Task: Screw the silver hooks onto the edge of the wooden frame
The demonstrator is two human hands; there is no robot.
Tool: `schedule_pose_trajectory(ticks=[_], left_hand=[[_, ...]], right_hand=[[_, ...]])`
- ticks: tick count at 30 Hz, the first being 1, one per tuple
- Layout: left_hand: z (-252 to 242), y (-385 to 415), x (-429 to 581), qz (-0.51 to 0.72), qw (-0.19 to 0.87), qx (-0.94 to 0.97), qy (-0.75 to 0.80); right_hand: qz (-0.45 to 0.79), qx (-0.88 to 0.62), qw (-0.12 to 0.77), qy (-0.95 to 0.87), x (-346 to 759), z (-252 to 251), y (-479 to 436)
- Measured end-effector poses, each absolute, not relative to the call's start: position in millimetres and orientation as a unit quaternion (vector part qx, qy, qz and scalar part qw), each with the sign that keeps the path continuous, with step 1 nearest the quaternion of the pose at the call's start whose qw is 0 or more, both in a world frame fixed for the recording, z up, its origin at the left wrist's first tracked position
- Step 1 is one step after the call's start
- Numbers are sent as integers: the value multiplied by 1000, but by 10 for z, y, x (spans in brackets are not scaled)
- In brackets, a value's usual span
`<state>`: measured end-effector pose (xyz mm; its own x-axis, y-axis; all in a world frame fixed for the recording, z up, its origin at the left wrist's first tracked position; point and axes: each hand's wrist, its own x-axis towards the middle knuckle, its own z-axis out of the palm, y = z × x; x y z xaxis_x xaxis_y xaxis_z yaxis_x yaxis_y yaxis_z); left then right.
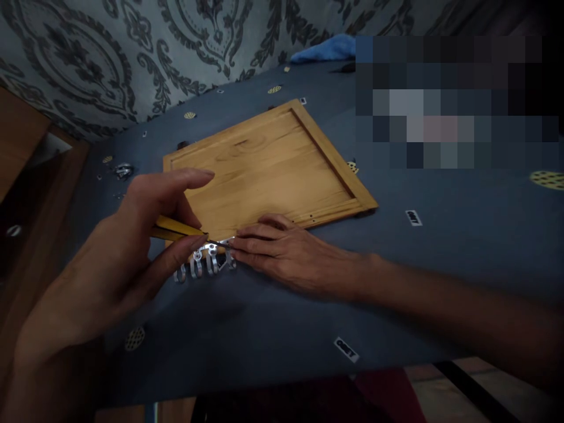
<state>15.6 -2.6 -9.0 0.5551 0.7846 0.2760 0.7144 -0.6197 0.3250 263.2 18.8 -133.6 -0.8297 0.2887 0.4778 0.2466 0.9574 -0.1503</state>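
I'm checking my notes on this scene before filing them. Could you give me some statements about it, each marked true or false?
1. The left hand holds a yellow tool. True.
2. The wooden board is round. False: it has four straight sides.
3. The right hand lies palm down at the board's near edge. True.
4. The metal hooks are along the board's far edge. False: they are at its near edge.
5. A blue cloth lies toward the table's far side. True.
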Motion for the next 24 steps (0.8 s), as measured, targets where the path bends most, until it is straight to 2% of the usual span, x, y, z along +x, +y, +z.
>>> schedule_pose_trajectory(ticks=[3,11,17,24], left_hand=[[-91,-12,133,203,94,874,432],[-217,40,272,308,87,837,444],[-146,33,231,282,105,862,407],[-80,16,201,211,37,876,432]], right_hand=[[47,-137,257,-955,2633,-1330,189],[74,-127,252,-956,2647,-1319,192],[67,-135,247,-957,2647,-1333,194],[66,-130,254,-956,2637,-1340,196]])
